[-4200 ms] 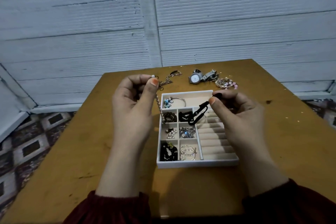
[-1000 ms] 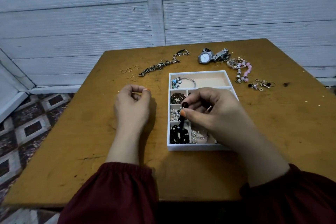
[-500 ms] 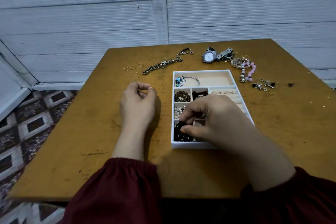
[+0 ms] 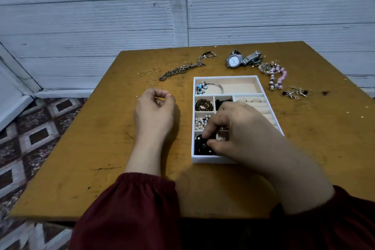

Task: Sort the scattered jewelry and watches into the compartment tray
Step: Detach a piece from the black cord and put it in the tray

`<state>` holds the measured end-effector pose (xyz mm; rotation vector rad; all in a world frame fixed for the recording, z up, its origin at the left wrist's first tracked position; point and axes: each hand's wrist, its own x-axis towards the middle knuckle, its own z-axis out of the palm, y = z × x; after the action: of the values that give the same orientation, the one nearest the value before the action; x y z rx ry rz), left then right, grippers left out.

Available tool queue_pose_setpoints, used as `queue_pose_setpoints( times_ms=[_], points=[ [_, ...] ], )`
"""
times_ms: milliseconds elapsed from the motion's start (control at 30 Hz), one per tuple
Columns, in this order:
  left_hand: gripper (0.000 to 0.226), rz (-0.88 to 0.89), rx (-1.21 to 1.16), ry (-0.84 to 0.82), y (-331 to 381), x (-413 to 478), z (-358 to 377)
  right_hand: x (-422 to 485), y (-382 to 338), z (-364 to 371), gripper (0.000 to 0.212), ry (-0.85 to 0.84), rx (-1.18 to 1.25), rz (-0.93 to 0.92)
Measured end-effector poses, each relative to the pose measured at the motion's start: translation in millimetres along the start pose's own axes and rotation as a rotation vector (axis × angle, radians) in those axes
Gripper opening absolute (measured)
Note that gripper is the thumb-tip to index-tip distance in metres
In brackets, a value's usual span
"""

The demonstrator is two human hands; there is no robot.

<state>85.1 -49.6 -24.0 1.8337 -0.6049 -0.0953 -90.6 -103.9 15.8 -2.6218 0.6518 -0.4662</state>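
Note:
A white compartment tray (image 4: 225, 77) lies on the wooden table (image 4: 101, 148). My right hand (image 4: 237, 134) reaches into its near-left compartment and pinches black beaded jewelry (image 4: 199, 146) there. My left hand (image 4: 155, 111) rests on the table left of the tray, fingers loosely curled, holding nothing I can see. Other compartments hold a silver bangle with blue charms (image 4: 209, 87), a brown bead bracelet (image 4: 204, 105), pearls (image 4: 200, 123) and rings (image 4: 249, 100). Loose on the table lie a silver watch (image 4: 235, 60), a chain (image 4: 182, 69), small gold rings (image 4: 149, 73), a pink bead bracelet (image 4: 277, 76) and earrings (image 4: 297, 92).
The table stands against a white ribbed wall (image 4: 182, 6). A patterned floor (image 4: 30, 138) shows past the table's left edge. My dark red sleeves (image 4: 129, 213) hang over the near edge.
My right hand has lowered the black beads into the near-left compartment and stays pinched on them. Earlier my left hand held a pearl chain; now it rests curled on the table.

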Motion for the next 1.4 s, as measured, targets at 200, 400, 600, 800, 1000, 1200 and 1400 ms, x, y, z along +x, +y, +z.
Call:
queue_pose_setpoints(
  times_ms=[200,400,600,800,1000,1200,1400],
  points=[
    [0.014,-0.009,-0.005,-0.009,0.9,0.5,0.1,-0.5,0.7,-5.5,0.038,-0.014,-0.089,0.119],
    [0.014,-0.002,-0.006,-0.012,2.1,-0.5,0.1,-0.3,-2.0,-2.4,0.03,-0.028,-0.08,0.11],
    [0.013,-0.018,-0.016,0.0,0.6,1.7,1.8,-0.7,-5.3,-2.9,0.03,-0.05,-0.061,0.075],
    [0.013,-0.009,-0.007,-0.009,2.8,0.1,1.5,0.0,-7.0,-3.1,0.024,-0.08,-0.076,0.052],
    [0.014,0.003,-0.002,-0.018,2.7,-0.8,0.8,0.6,-11.3,-2.0,0.025,-0.115,-0.141,0.017],
    [0.012,0.001,0.002,-0.021,2.3,-0.5,1.1,-0.9,-9.2,-7.5,0.026,-0.152,-0.034,0.045],
    [0.013,-0.001,-0.007,-0.023,2.1,0.1,1.1,-1.5,-5.9,-7.4,0.013,-0.038,0.051,0.12]
  ],
)
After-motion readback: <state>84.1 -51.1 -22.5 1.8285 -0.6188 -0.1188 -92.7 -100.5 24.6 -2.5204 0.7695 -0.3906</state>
